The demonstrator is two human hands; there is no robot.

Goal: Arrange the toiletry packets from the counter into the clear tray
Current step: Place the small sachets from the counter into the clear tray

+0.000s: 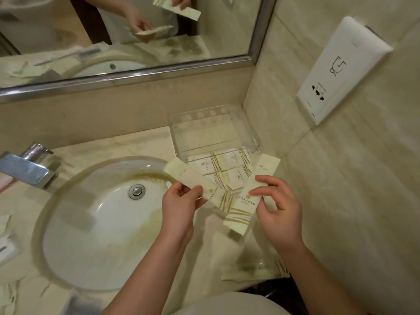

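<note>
Head camera looks steeply down, close over the counter (118, 145) and sink (91, 235).

counter (136, 144) | clear tray (177, 137) in back right corner | packet (250, 271) near front edge | faucet (28, 167) at left

Two hands above the right rim of the sink (95, 235): left hand (179, 208), right hand (278, 209). Two long striped packets up there, one pinched per hand: left packet (191, 179), right packet (248, 196). One further long packet (254, 269) flat on the counter (136, 144), front-right of the sink. Makes three long ones in all. One clear tray (179, 133) behind-right of the sink, holding at least four small square packets (236, 176); exact number hard to tell through the plastic. One faucet (29, 167) behind-left of the sink, one drain plug (137, 191) inside it. Several blurred packets (9, 296) left of the sink, too smeared to count. One mirror (136, 73) behind the sink, one socket plate (341, 71) to its right.
</note>
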